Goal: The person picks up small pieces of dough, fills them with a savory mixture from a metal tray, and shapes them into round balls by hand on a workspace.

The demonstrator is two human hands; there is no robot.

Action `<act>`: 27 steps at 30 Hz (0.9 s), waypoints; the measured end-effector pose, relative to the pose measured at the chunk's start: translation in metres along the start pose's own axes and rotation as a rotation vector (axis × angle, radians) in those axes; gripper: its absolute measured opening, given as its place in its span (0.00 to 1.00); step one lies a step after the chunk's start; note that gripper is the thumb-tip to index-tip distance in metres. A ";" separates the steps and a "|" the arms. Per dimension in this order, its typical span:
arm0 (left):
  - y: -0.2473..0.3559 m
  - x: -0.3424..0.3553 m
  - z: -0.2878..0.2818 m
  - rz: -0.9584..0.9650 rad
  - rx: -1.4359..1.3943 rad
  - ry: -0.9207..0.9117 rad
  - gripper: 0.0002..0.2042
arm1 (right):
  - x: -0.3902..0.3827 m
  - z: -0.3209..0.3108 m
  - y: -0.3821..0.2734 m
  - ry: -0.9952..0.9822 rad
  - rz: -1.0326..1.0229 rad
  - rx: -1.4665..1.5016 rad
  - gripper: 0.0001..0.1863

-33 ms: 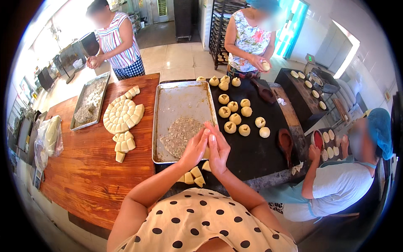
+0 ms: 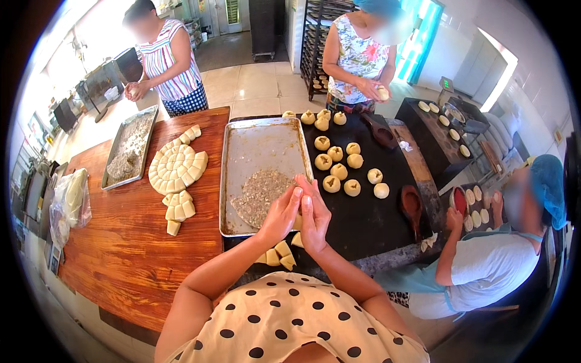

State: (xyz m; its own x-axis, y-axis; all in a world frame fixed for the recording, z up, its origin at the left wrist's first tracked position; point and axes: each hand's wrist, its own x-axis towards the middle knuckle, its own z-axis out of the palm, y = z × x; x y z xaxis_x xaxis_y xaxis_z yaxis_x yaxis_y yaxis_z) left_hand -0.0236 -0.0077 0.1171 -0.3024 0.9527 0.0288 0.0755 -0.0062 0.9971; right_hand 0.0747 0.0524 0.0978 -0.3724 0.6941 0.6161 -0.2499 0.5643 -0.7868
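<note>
Over the right edge of a metal tray [image 2: 254,130], my left hand [image 2: 282,213] and my right hand [image 2: 313,212] are pressed together, thumbs side by side on top. Between the palms a bit of pale dough [image 2: 297,222] shows; most of it is hidden by the fingers. A mound of speckled, crumbly filling [image 2: 263,192] lies in the tray, just left of my hands. Several cut dough pieces [image 2: 283,254] rest on the table beneath my wrists. To the right, several round filled dough balls [image 2: 339,172] with pinched or open tops sit on a black surface.
On the wooden table [image 2: 103,242] lie a coil of cut dough pieces [image 2: 175,166], a second filling tray [image 2: 130,145] and a plastic bag [image 2: 71,202]. Wooden moulds [image 2: 411,209] stand at right. Co-workers stand at far left [image 2: 172,66], far side [image 2: 362,54] and right [image 2: 484,260].
</note>
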 end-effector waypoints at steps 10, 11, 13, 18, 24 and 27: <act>0.032 0.008 -0.020 -0.130 -0.605 -0.181 0.47 | 0.020 -0.012 -0.015 -0.167 -0.156 0.026 0.18; 0.036 0.008 -0.022 -0.141 -0.689 -0.192 0.47 | 0.020 -0.011 -0.017 -0.132 -0.163 0.045 0.16; 0.035 0.011 -0.020 -0.142 -0.846 -0.183 0.44 | 0.025 -0.009 -0.021 -0.053 -0.200 0.047 0.13; -0.010 0.015 -0.005 -0.130 -1.192 -0.273 0.41 | 0.025 0.002 -0.029 -0.094 -0.220 -0.177 0.10; 0.010 0.018 -0.003 -0.150 -1.142 -0.330 0.40 | 0.020 -0.001 -0.023 -0.062 -0.233 -0.085 0.07; 0.017 0.009 0.001 -0.066 -1.096 -0.142 0.39 | 0.016 0.005 -0.013 0.087 -0.196 0.043 0.11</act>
State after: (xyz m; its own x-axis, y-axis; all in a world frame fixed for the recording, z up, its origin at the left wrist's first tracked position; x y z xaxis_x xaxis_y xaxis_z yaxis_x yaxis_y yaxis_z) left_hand -0.0240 0.0010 0.1346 -0.1578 0.9868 0.0351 -0.8401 -0.1528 0.5205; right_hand 0.0678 0.0544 0.1174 -0.2344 0.6100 0.7570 -0.3486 0.6741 -0.6512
